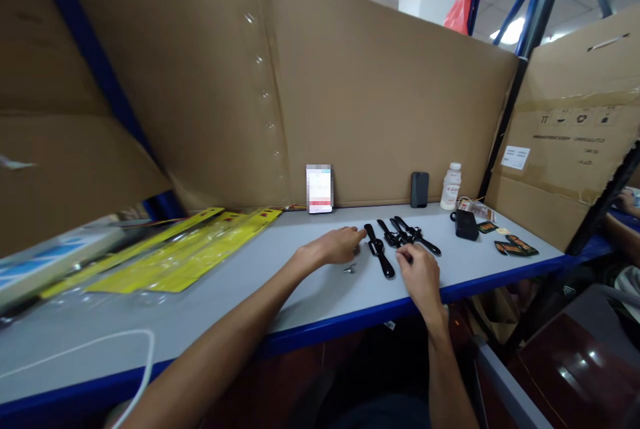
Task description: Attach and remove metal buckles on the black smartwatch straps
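Observation:
A black spokeshave (380, 252) lies on the grey table, its near handle pointing towards the front edge. At its far end are the fingertips of my left hand (345, 245), which is mostly curled closed; whether it holds anything is hidden. My right hand (421, 274) is closed in a pinch just right of that spokeshave, and what is between the fingers cannot be made out. Beyond it, several more black spokeshaves (425, 244) lie close together, partly overlapping. Small silvery metal parts (349, 269) rest on the table below my left hand.
Yellow blister cards (200, 250) with clear plastic lie at left. A lit phone (320, 190) and a dark phone (419, 190) lean on the cardboard back wall (380, 109). A bottle (451, 188), a black case (466, 224) and dark printed cards (517, 246) stand or lie at right. A white cable (105, 336) crosses front left.

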A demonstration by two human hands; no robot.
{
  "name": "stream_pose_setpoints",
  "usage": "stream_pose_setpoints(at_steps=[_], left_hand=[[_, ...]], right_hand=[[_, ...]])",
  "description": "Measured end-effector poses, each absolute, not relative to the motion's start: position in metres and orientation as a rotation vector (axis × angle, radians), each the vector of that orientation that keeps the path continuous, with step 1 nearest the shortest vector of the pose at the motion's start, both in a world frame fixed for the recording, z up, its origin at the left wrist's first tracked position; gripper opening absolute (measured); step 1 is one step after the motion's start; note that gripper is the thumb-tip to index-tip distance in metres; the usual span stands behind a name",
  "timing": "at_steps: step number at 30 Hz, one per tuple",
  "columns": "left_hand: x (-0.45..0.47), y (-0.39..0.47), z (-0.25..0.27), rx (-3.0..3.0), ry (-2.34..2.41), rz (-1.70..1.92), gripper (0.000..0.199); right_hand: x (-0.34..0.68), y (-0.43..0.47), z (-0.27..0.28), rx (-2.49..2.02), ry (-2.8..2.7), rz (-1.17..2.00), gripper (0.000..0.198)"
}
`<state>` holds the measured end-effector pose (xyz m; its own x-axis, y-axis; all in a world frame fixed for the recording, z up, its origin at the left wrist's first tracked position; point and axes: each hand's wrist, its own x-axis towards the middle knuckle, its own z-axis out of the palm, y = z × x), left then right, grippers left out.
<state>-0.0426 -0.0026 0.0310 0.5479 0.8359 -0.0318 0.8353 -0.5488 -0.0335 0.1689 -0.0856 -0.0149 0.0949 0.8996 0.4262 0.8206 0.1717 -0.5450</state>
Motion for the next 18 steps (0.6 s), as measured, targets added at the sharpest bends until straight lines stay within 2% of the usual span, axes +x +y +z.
stream_pose_setpoints(at_steps=[5, 8, 12, 18], left_hand=[[-0.026, -0.006, 0.023, -2.786, -1.294, -0.235, 0.031], [-0.014, -0.01, 0.015, -2.839, -1.182, -0.33, 0.039], [-0.006, -0.015, 0.005, -2.838, -1.248, -0.277, 0.052], [-0.012, -0.014, 0.008, -2.871, -1.343, -0.103, 0.048]], right_hand=[[0.197, -0.078, -0.017, -1.649, -1.54, 0.099, 0.02], [0.21, -0.074, -0.021, -1.648, -1.522, 0.103, 0.022], [0.224, -0.068, -0.026, -1.73, -1.423, -0.007, 0.026], [0.23, -0.057, -0.028, -1.907, -1.542, -0.071, 0.033]])
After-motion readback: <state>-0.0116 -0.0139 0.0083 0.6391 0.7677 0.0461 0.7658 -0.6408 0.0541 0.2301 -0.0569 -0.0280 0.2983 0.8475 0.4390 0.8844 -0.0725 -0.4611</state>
